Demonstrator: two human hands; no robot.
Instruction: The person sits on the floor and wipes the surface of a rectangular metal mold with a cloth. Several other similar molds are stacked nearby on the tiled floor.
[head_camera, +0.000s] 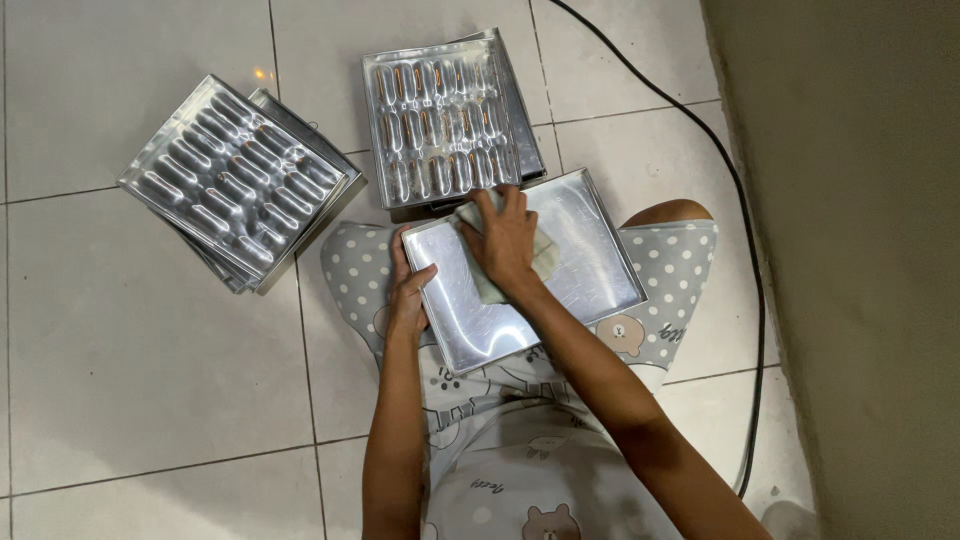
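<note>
Brushed, silvery metal fills the middle of the head view: a flat square metal tray with a low raised rim (590, 270) rests tilted across the lap of a person seated on the floor. The right hand (507, 240) lies palm down inside the tray, fingers spread and pressing a pale greenish folded cloth (490, 285) flat against the tray's bottom (the cloth shows at both sides of the palm and under the wrist). The left hand (407, 290) is closed over the tray's left edge, thumb on the inner face and fingers curled around the rim, holding it.

Beneath the tray are grey polka-dot shorts printed with cartoon bears (675, 275), with one bare knee showing just past the tray's far right corner.

On the pale tiled floor (120, 350), just beyond the tray and touching its far edge in this view, sits a stack of shiny metal moulds with rows of oblong hollows (445, 115). A second stack of the same ridged metal moulds (240, 180) lies to the left, turned at an angle and well apart from the hands. A black cable (735, 200) curves over the tiles along the right side, near a plain beige wall (860, 250).
</note>
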